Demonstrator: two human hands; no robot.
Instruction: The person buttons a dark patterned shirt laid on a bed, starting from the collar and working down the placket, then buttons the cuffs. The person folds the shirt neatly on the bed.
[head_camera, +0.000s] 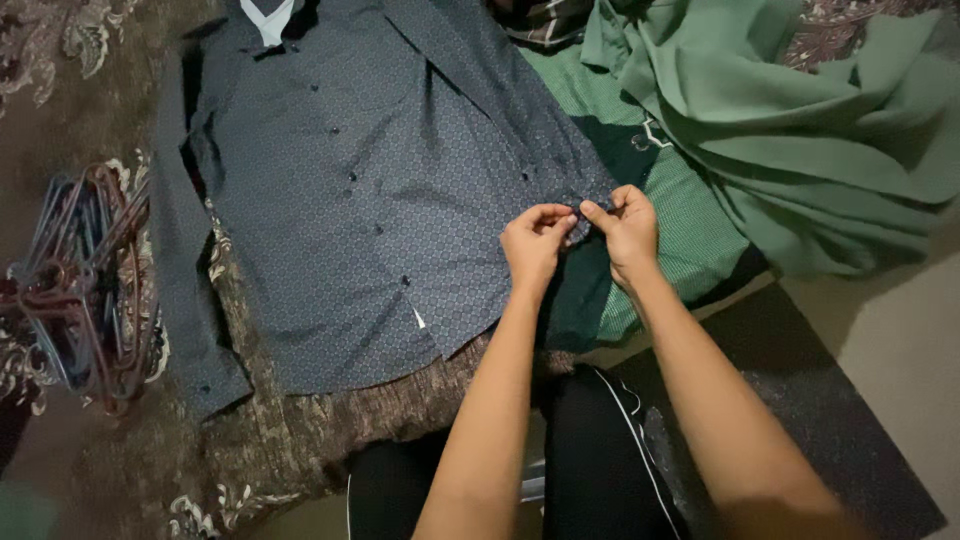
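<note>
On the brown floral-patterned bedspread (300, 440), a dark blue-grey long-sleeved button shirt with a fine dotted print (380, 190) lies spread out flat, front up and buttoned down its middle, with its collar toward the far edge and its hem toward the near edge. Both hands meet at the cuff of the shirt's sleeve (580, 205), which reaches toward the right side of the bedspread. The left hand (535, 240) has its fingertips pressed together on the cuff fabric, thumb against forefinger. The right hand (625, 230) pinches the same cuff from the other side, thumb on top, so the two hands almost touch. Under and beside the cuff lies a bright green checked cloth (690, 220), and farther toward the right edge a heap of plain green fabric (820, 130) is piled in loose folds. Near the left edge of the bedspread rests a bundle of thin wire clothes hangers in red and blue (85, 285), well apart from the hands. Below the forearms the person's black trousers with a white side stripe (600, 460) show, next to a dark speckled mat (790, 420) on the floor.
</note>
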